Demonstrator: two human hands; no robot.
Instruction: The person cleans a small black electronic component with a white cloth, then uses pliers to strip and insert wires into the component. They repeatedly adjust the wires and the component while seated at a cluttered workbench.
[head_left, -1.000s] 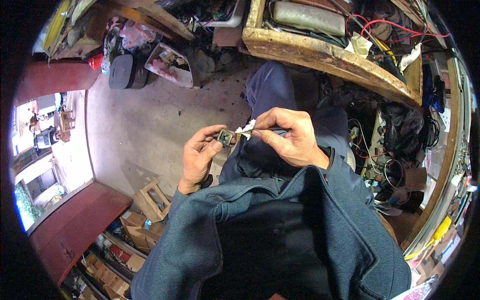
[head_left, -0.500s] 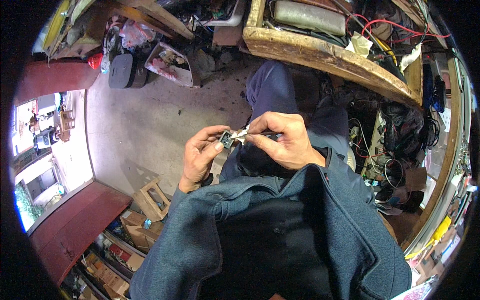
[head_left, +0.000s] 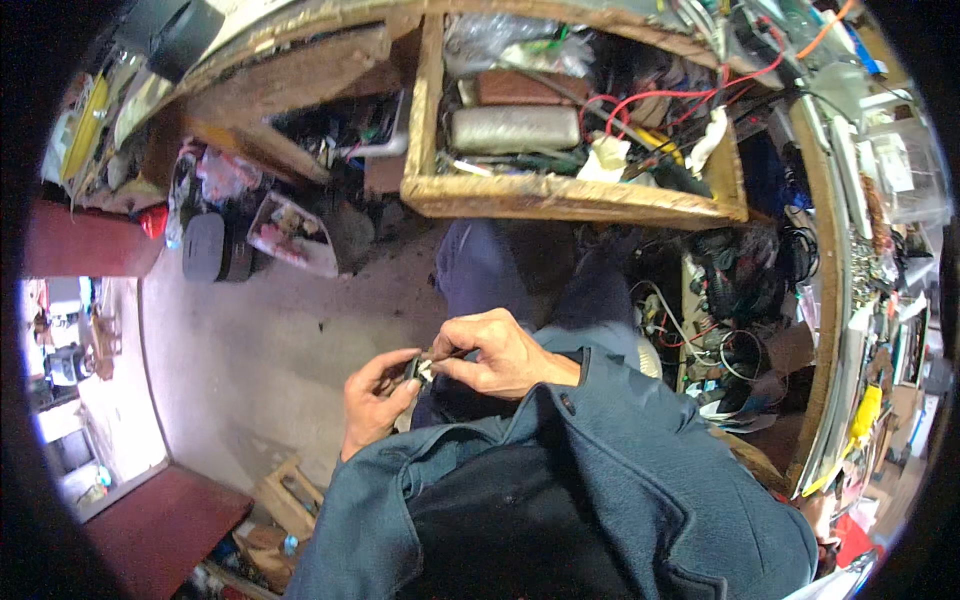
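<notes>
Above my lap my left hand (head_left: 374, 402) grips a small dark square part (head_left: 413, 370) with thumb and fingers. My right hand (head_left: 495, 355) is pinched on a crumpled white scrap (head_left: 426, 372) pressed against that part; whether a thin tool is in these fingers too is hidden. The two hands meet at the fingertips, over my dark trousers (head_left: 470, 265), and the part is mostly covered by them.
A wooden tray (head_left: 570, 205) with cables and pouches sits ahead. Tangled cords and black bags (head_left: 740, 290) fill the right. At left are a box (head_left: 295, 235), a dark case (head_left: 210, 245), a red board (head_left: 170, 515), a wooden stool (head_left: 290, 500) and a bright doorway (head_left: 110, 380).
The view has tilted upward, so more of the bench shows and everything sits lower in the picture. My right fingers have closed in further over the dark part with the white scrap.
</notes>
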